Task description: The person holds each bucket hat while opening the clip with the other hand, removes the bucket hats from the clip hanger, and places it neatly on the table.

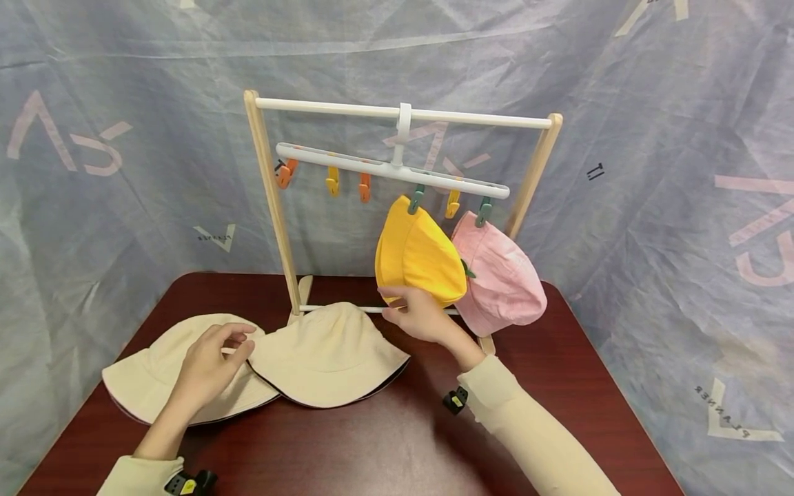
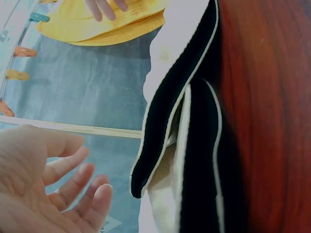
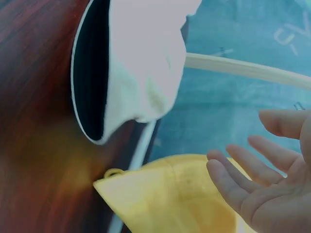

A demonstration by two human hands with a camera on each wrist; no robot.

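My right hand (image 1: 423, 318) is at the lower edge of a yellow hat (image 1: 417, 249), its fingers loosely bent. In the right wrist view those fingers (image 3: 233, 187) surround nothing, beside the yellow fabric; whether they touch it I cannot tell. A green clip (image 1: 416, 199) holds the hat from the hanger. Over the left cream bucket hat (image 1: 151, 362) hovers my left hand (image 1: 207, 365), with relaxed fingers and nothing in them. Another cream bucket hat (image 1: 329, 362) overlaps it on the right; dark lining (image 2: 201, 155) shows under the brims in the left wrist view.
A pink hat (image 1: 501, 282) hangs at the right from another green clip (image 1: 484, 211). The white clip hanger (image 1: 347, 162) hooks over the top bar of a wooden rack (image 1: 267, 186). Orange and yellow clips dangle from it. Beneath is a dark red table (image 1: 347, 448); grey sheeting surrounds it.
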